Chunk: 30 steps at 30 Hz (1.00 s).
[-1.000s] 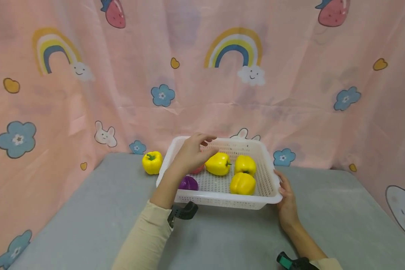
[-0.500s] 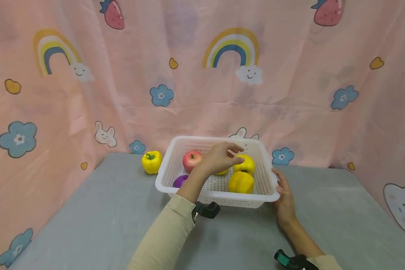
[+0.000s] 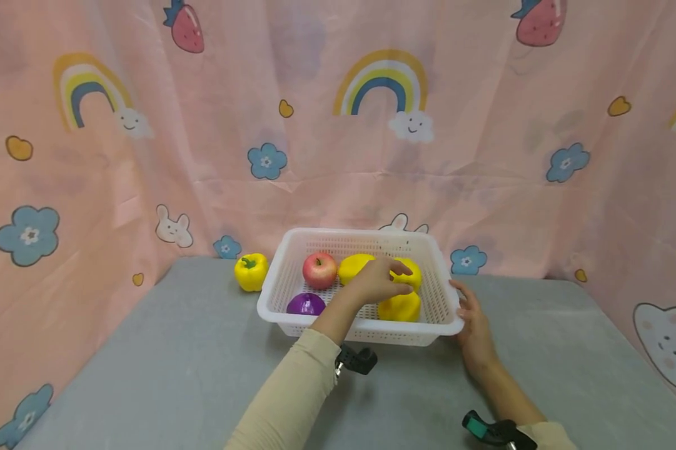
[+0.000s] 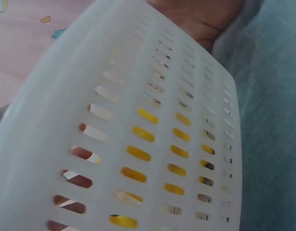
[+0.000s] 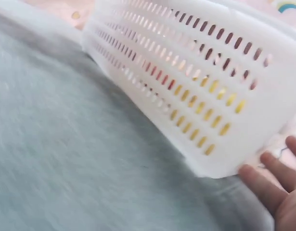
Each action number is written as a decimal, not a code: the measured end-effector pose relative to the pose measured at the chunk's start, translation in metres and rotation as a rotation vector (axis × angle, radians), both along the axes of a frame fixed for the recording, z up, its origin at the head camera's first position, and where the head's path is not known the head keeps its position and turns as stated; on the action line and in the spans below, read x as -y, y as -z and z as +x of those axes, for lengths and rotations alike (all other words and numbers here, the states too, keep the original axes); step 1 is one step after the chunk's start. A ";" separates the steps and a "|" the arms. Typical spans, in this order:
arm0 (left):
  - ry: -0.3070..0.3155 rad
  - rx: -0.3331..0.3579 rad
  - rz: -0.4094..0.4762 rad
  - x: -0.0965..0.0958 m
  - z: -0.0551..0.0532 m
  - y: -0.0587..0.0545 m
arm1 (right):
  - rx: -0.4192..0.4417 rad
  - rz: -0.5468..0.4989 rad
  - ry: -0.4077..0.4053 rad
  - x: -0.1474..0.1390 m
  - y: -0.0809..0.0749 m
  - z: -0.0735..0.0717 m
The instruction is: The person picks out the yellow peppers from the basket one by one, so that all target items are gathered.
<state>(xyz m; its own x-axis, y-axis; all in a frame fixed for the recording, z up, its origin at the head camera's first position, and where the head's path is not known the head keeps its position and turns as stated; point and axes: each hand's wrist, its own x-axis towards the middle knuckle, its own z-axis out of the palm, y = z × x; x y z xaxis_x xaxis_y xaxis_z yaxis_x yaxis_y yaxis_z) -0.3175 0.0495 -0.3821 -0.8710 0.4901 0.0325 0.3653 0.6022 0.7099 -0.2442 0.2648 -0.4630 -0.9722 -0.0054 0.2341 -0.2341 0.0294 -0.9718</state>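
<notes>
My left hand [image 3: 378, 282] hovers over the right half of a white perforated plastic basket [image 3: 413, 327], thumb and fingers spread apart. Right below it are two yellow bell peppers, the front one [image 3: 399, 310] and the rear one [image 3: 417, 271], both partly covered by the hand. A third yellow pepper [image 3: 353, 267] lies to their left, beside a red apple [image 3: 319, 271]. Nearer the basket's front left is a glossy purple round thing [image 3: 306, 304]. My right hand [image 3: 477, 337] touches the basket's right end, its fingers [image 5: 264, 186] extended at the corner in the right wrist view.
Outside the basket's left end, another yellow bell pepper [image 3: 251, 274] stands on the grey-covered table [image 3: 163, 350]. A pink patterned curtain [image 3: 326, 187] hangs behind the table's back edge. The basket's slotted wall [image 4: 138, 110] fills much of the left wrist view.
My left hand has moved right, from over the apple and left pepper to the right-hand peppers, and lower. The apple and purple thing are uncovered. My right hand stays at the basket.
</notes>
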 end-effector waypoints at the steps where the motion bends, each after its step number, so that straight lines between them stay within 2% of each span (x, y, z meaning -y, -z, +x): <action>1: 0.002 0.001 -0.007 0.000 0.000 0.002 | 0.046 -0.020 -0.022 -0.003 -0.004 0.000; 3: 0.006 0.006 -0.017 0.000 0.000 0.004 | 0.129 -0.070 -0.072 -0.009 -0.013 -0.001; 6: 0.011 0.017 -0.032 -0.001 0.001 0.005 | 0.207 -0.082 -0.138 -0.019 -0.024 -0.001; 12: 0.023 0.047 -0.076 -0.001 0.003 0.006 | 0.250 -0.067 -0.236 -0.034 -0.036 0.003; 19: 0.022 0.092 -0.160 -0.002 0.004 0.009 | 0.243 -0.063 -0.258 -0.035 -0.037 0.003; 22: 0.025 0.086 -0.179 -0.002 0.003 0.007 | 0.249 -0.078 -0.254 -0.034 -0.038 0.003; 26: 0.037 0.074 -0.189 -0.001 0.003 0.005 | 0.258 -0.078 -0.235 -0.033 -0.040 0.002; 30: 0.053 0.091 -0.182 0.000 0.003 0.004 | 0.271 -0.049 -0.215 -0.033 -0.042 0.003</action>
